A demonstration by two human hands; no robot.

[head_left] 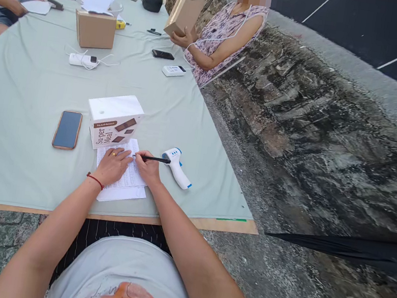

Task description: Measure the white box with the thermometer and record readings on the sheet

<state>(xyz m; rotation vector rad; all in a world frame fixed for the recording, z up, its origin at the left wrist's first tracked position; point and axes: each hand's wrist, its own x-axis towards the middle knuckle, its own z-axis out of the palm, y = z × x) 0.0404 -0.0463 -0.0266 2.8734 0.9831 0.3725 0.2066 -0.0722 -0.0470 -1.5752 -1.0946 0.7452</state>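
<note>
Printed sheets of paper (129, 178) lie on the cloth-covered table before me. My left hand (113, 166) rests flat on the top sheet, fingers stretched out. A black pen (155, 159) is gripped in my right hand (147, 167), its tip on or just above the paper near the left fingertips. Behind the sheets stands a white and brown "Super Meal" box (115, 119), at the paper's upper edge. A white and blue infrared thermometer (177, 168) lies right of my right hand. Left of the box, a smartphone (67, 130) lies face up.
Farther up the table (20, 117) are a cardboard box (94, 30), a white device with a cable (83, 60), a black phone (163, 54) and a black case (152, 0). A person at right holds another carton (185, 11). Two other people sit at the far end and left.
</note>
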